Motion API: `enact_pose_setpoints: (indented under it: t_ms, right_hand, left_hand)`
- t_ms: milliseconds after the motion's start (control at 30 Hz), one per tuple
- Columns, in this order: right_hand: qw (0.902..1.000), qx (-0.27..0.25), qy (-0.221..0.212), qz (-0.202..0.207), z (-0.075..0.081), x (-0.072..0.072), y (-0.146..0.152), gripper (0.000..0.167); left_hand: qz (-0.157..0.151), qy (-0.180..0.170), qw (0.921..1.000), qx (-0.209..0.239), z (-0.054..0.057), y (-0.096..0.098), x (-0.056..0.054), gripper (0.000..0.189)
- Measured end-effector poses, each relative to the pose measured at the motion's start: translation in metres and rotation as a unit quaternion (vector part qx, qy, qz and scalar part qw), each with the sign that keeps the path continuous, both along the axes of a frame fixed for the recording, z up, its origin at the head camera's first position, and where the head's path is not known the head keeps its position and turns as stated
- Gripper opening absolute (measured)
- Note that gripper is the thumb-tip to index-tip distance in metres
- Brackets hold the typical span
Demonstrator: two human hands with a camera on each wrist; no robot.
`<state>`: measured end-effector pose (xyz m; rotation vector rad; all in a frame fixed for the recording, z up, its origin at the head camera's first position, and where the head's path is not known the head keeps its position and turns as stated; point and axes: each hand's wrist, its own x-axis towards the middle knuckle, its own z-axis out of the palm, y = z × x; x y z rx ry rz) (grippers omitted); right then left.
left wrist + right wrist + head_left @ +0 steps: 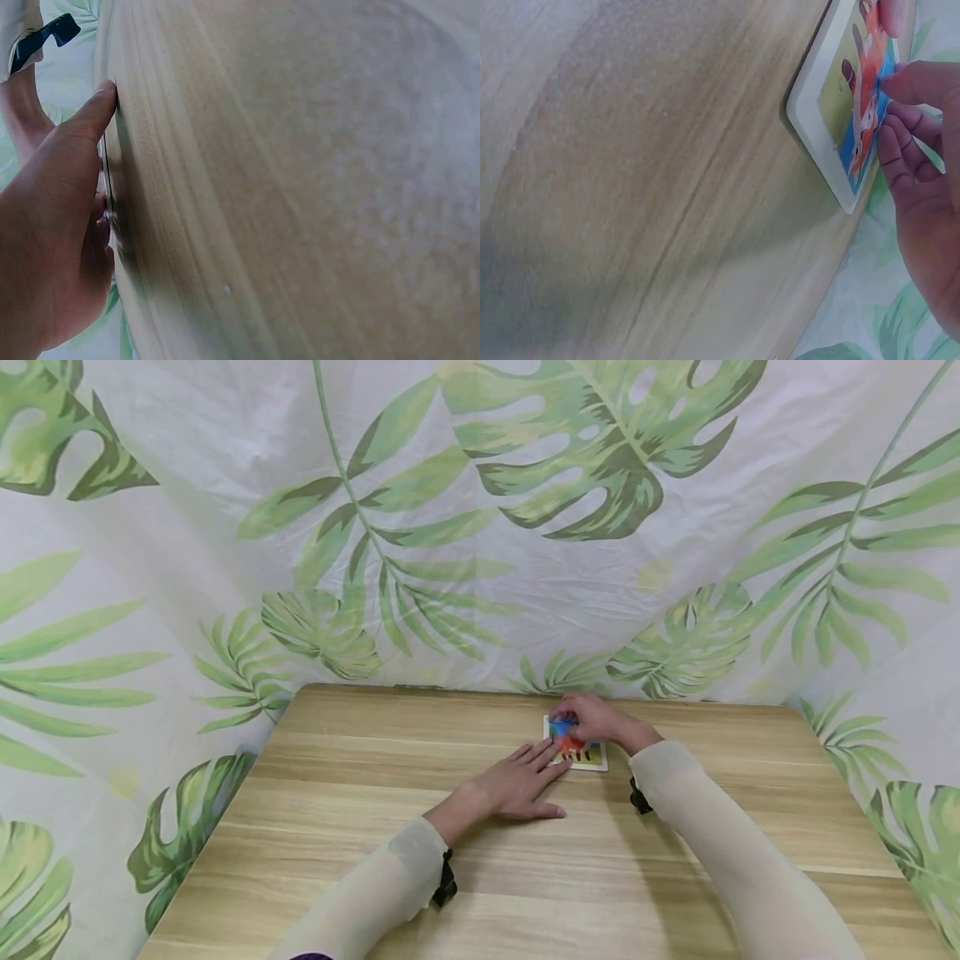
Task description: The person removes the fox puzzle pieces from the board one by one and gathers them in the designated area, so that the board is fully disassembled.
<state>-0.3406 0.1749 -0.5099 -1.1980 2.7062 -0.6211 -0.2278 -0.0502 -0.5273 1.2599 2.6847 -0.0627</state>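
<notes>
A small picture puzzle (601, 765) in a white frame lies at the far side of the table, showing an orange animal on blue and yellow-green. My left hand (517, 783) lies palm down, its straight fingers on the puzzle's left part and the thumb spread on the wood. Over the upper part of the puzzle, my right hand (596, 720) has bent fingers and seems to pinch a blue puzzle piece (562, 725) at the surface. In the right wrist view the thumb and fingertips meet the picture (855, 135); the fingers partly hide the piece.
The wood-grain table (360, 843) ends just beyond the puzzle. Behind it hangs a white cloth (420, 610) with green leaf prints, which also runs down both sides. Each sleeve carries a black wrist mount (445, 885).
</notes>
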Motion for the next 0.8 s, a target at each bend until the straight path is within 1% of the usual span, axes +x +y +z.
enact_pose_setpoints:
  t_ms: [200, 533, 667, 800]
  right_hand:
    - [1.0, 0.003, 0.001, 0.004, 0.0007, -0.0007, -0.0004, 0.035]
    - [0.9997, 0.013, -0.02, -0.011, 0.0009, -0.0005, -0.0028, 0.032]
    - [0.9997, 0.013, -0.018, -0.009, 0.0001, -0.0015, -0.0032, 0.033]
    - [0.9998, 0.016, -0.008, -0.009, -0.0018, -0.0024, -0.0025, 0.031]
  left_hand:
    - [0.002, -0.004, 1.0, -0.004, 0.0011, -0.0002, 0.0002, 0.087]
    - [0.003, 0.0, 0.9999, -0.015, -0.0008, 0.0017, -0.0027, 0.089]
    - [0.006, 0.004, 0.9998, -0.018, -0.0014, 0.0022, -0.004, 0.089]
    - [0.006, 0.005, 0.9998, -0.019, -0.0021, 0.0024, -0.0047, 0.089]
